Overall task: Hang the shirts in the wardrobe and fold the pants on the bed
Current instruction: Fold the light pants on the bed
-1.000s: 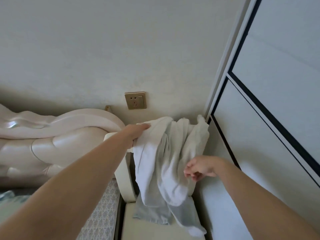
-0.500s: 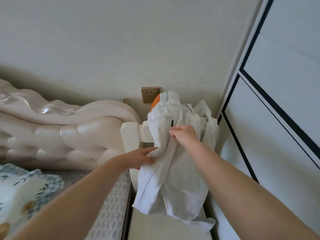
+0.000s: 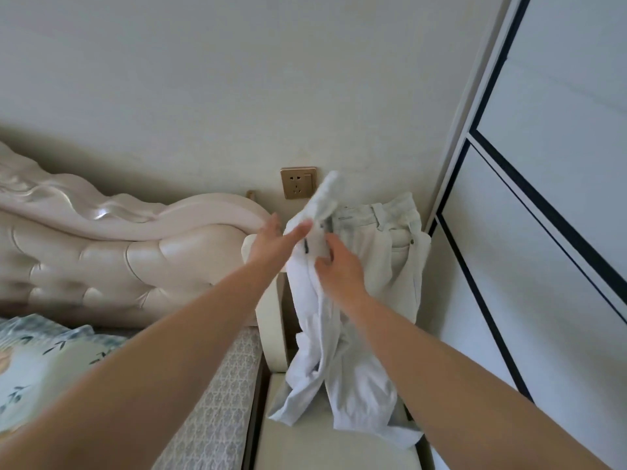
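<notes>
I look down along two bare forearms reaching forward into the corner of a bedroom. My right hand (image 3: 339,271) grips a white garment (image 3: 342,378), its fingers (image 3: 322,262) curled into the bunched cloth just beside a short dark zip. My left hand (image 3: 271,247) meets the same garment higher up, fingers stretched out against the fabric. It is blurred, so I cannot tell whether it pinches the cloth or only touches it.

One end of the garment flips upward in front of a gold wall socket (image 3: 298,182). The rest hangs down in folds, its lower end lying on the seat of a cream chair (image 3: 325,446).

A pair of pale pants (image 3: 380,259) is draped over the chair's back, just behind the white garment, waistband and belt loops uppermost.

The chair stands between the bed (image 3: 217,401), on the left, and the closed wardrobe (image 3: 549,252), white with dark trim, on the right. A glossy padded headboard (image 3: 118,252) runs along the wall, and a leaf-patterned pillow (image 3: 37,371) lies at the lower left.
</notes>
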The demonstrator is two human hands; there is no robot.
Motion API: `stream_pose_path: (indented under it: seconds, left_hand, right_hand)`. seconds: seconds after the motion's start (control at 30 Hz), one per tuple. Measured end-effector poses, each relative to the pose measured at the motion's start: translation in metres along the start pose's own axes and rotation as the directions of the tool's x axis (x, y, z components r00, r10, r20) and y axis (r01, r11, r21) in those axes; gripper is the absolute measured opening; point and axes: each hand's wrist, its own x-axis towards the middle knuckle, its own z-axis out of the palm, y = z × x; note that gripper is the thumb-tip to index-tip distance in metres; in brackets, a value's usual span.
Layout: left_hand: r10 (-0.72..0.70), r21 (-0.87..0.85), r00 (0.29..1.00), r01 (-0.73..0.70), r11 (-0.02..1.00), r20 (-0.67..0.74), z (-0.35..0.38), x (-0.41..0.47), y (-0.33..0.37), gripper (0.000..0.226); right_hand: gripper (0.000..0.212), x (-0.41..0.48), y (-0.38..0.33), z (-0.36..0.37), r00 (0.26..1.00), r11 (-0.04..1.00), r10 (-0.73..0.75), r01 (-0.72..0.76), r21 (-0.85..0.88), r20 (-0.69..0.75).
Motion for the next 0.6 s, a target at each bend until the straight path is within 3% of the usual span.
stream_pose_path:
  seconds: [0.07,0.17,0.3,0.43,0.6]
  left_hand:
    - [0.009,0.164,0.998,-0.02,0.986,0.068,0.013,0.004,0.023,0.083]
    - [0.06,0.393,0.994,-0.019,0.919,-0.092,0.02,0.018,0.032,0.043]
    - [-0.095,0.222,0.971,0.144,0.964,-0.219,0.0,0.039,0.018,0.045]
    - [-0.098,0.081,0.951,0.127,0.989,-0.292,-0.018,0.049,0.007,0.025]
    - [-0.037,0.203,0.943,0.109,0.973,-0.329,-0.026,0.056,0.009,0.036]
  right_hand:
    - [0.038,-0.007,-0.002,0.008,0.985,0.973,-0.157,0.166,-0.159,0.068]
    - [0.041,-0.007,0.003,0.006,0.959,0.958,-0.213,0.242,-0.155,0.185]
    - [0.03,0.005,0.021,-0.018,0.952,0.981,-0.153,0.179,-0.076,0.266]
    - [0.03,0.033,0.046,-0.048,0.998,0.974,0.032,-0.044,-0.224,-0.056]
    - [0.052,0.059,0.071,-0.083,0.852,0.934,0.234,-0.331,-0.135,-0.469]
